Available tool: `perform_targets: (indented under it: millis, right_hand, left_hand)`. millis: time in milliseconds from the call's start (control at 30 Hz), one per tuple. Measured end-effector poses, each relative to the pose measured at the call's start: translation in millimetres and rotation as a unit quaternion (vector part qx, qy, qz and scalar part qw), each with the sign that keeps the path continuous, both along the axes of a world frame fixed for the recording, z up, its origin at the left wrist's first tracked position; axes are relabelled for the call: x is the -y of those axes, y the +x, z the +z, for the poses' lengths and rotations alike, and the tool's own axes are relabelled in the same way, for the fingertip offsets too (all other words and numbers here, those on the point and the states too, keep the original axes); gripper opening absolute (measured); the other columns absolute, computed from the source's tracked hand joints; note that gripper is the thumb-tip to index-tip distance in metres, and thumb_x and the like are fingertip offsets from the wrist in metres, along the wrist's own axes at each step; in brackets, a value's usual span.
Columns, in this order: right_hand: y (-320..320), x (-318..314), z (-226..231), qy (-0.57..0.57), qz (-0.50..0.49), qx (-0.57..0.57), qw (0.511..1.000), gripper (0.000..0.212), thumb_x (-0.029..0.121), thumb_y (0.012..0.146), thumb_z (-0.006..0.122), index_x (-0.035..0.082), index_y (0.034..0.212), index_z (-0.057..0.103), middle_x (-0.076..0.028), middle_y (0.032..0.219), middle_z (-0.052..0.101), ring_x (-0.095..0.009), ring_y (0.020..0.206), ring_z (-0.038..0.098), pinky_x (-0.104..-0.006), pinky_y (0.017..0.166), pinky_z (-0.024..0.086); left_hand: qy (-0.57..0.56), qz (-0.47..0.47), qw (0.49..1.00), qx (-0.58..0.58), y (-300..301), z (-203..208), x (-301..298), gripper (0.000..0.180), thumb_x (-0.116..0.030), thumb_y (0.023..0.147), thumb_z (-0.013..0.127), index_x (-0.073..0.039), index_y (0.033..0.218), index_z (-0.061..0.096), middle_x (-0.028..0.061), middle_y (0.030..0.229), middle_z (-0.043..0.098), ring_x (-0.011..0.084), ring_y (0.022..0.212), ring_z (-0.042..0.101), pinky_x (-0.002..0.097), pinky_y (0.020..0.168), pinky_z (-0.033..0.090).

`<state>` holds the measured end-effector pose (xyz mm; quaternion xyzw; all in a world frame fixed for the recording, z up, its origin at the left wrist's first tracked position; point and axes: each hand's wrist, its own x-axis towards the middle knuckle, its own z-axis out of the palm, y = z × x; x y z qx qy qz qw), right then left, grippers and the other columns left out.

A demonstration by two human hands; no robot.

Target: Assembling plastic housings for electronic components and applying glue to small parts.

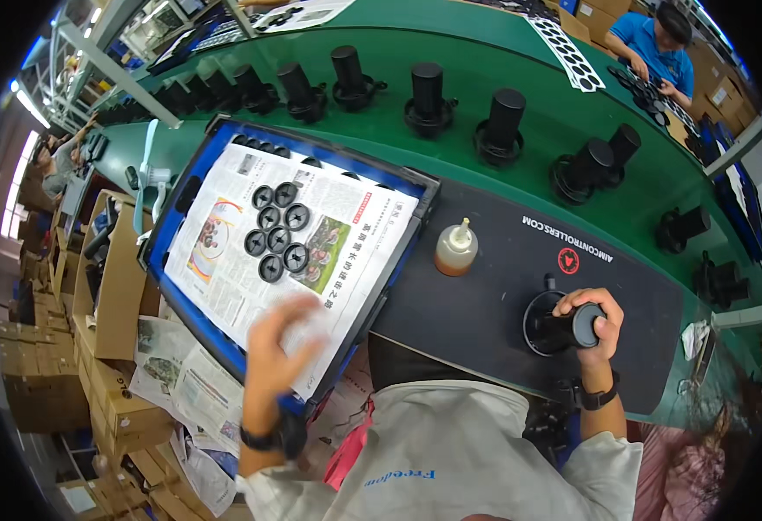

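My right hand is wrapped round a black plastic cylinder with a flared round base, tilted over the dark work mat; a grey disc shows at its end. My left hand hangs over the near part of a newspaper sheet, blurred by motion, its thumb apart from the fingers and nothing visible between them. Beyond it on the newspaper lies a cluster of small black spoked wheels. The newspaper lies in a blue tray with a dark rim.
A squeeze bottle with amber liquid stands on the mat beside the tray. Several similar black cylinders line the green table. Cardboard boxes are stacked at left. Across the table, a person in blue handles black parts.
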<state>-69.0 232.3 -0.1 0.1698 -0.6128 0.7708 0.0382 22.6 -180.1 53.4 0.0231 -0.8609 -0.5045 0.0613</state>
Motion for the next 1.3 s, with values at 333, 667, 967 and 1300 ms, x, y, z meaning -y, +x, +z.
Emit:
perform_targets:
  millis: [333, 667, 967, 1300]
  right_hand:
    - [-73.6, -88.0, 24.3, -0.153, -0.197, -0.124, 0.960, 0.040, 0.028, 0.084, 0.047, -0.007, 0.102, 0.055, -0.020, 0.095, 0.058, -0.029, 0.090, 0.058, -0.0411, 0.081, 0.050]
    - [-211.9, -222.8, -40.2, 0.082, -0.352, -0.063, 0.930, 0.032, 0.011, 0.084, 0.038, -0.001, 0.099, 0.064, -0.011, 0.083, 0.066, -0.019, 0.082, 0.061, -0.0280, 0.078, 0.046]
    - [-208.2, -83.8, 49.4, 0.440, -0.243, -0.142, 0.853, 0.066, 0.045, 0.068, 0.077, 0.009, 0.120, 0.059, -0.014, 0.113, 0.059, -0.030, 0.097, 0.060, -0.0379, 0.083, 0.050]
    - [-143.7, -80.3, 43.3, 0.050, -0.263, -0.105, 0.958, 0.059, 0.001, 0.071, 0.076, -0.002, 0.122, 0.046, -0.019, 0.116, 0.058, -0.026, 0.104, 0.060, -0.0361, 0.091, 0.050]
  left_hand:
    - [-0.268, 0.178, 0.945, 0.063, -50.4, -121.2, 158.8, 0.054, -0.016, 0.058, 0.079, 0.000, 0.102, 0.053, 0.0203, 0.100, 0.058, 0.0372, 0.094, 0.057, 0.0417, 0.084, 0.045]
    - [-0.033, 0.243, 0.966, 0.084, -5.1, -40.0, 135.5, 0.057, -0.008, 0.077, 0.068, -0.001, 0.130, 0.047, 0.0193, 0.115, 0.049, 0.0273, 0.095, 0.058, 0.0320, 0.063, 0.054]
    - [0.210, 0.150, 0.961, 0.097, 47.3, 7.8, 10.5, 0.052, -0.028, 0.095, 0.051, 0.004, 0.135, 0.041, 0.0249, 0.129, 0.050, 0.0329, 0.112, 0.056, 0.0493, 0.094, 0.046]
    - [0.702, -0.168, 0.682, 0.113, -28.8, -36.0, -145.6, 0.048, -0.021, 0.093, 0.058, -0.010, 0.135, 0.037, 0.0304, 0.141, 0.033, 0.0510, 0.133, 0.029, 0.0525, 0.104, 0.040]
